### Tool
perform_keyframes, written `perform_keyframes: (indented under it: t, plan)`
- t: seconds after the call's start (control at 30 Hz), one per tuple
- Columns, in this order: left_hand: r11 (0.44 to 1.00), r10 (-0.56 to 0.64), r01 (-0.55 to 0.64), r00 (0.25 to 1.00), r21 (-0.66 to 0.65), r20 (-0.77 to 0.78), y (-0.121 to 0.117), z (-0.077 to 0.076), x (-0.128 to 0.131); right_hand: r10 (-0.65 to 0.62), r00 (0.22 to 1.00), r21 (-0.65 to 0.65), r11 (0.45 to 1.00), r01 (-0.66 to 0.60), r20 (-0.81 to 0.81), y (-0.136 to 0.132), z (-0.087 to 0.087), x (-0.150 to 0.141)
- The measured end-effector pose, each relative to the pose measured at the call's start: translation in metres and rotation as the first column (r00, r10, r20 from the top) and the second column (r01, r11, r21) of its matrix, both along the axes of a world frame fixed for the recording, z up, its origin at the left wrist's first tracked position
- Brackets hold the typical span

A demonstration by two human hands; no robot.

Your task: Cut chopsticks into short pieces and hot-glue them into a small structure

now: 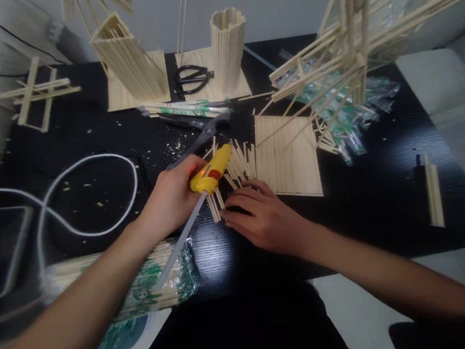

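Note:
A yellow hot glue gun (pixel 212 171) is gripped in my left hand (pixel 168 194), its nozzle pointing up and to the right. A long translucent glue stick (pixel 181 240) trails from its back end towards me. My right hand (pixel 265 215) is bent low over loose wooden sticks (pixel 215 206), thumb and fingers drawn together at their ends; the fingertips partly cover what they pinch. More short sticks (pixel 237 160) lie scattered just beyond. Close by on the right is a flat square panel of sticks (pixel 288 158) glued side by side.
Behind stand two stick towers (pixel 127 61) (pixel 228 48) on square bases, with black scissors (pixel 193 78) between. A stick frame (pixel 353 58) rises at right over plastic wrappers (pixel 340 98). A white cable (pixel 87 158) loops left, near a packet of sticks (pixel 153 286). Dark pliers-like tool (pixel 204 136) lies centrally.

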State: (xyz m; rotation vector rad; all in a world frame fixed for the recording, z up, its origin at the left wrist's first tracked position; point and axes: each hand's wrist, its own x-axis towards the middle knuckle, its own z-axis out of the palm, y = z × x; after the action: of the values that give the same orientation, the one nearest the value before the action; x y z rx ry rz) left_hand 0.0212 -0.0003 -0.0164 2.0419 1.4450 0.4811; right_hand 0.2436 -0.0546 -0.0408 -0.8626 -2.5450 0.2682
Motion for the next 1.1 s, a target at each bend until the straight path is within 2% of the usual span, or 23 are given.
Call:
perform_keyframes:
  t: [0.63,0.9,1.1]
  plan:
    - [0.997,-0.064,0.067,0.995,-0.039,0.080,0.0037,-0.0057,-0.0022,-0.066,0.996,0.051,0.996,0.069,-0.062,-0.0084,-0.0037,-0.0033]
    - [0.998,-0.056,0.058,0.996,-0.031,0.070,0.0036,-0.0047,-0.0002,-0.055,0.998,0.040,0.998,0.056,-0.039,-0.0079,-0.0004,-0.0022]
    - [0.997,-0.058,0.061,0.995,-0.043,0.077,0.0034,-0.0030,-0.0003,-0.061,0.995,0.014,0.998,0.062,-0.079,-0.0065,-0.0021,-0.0019]
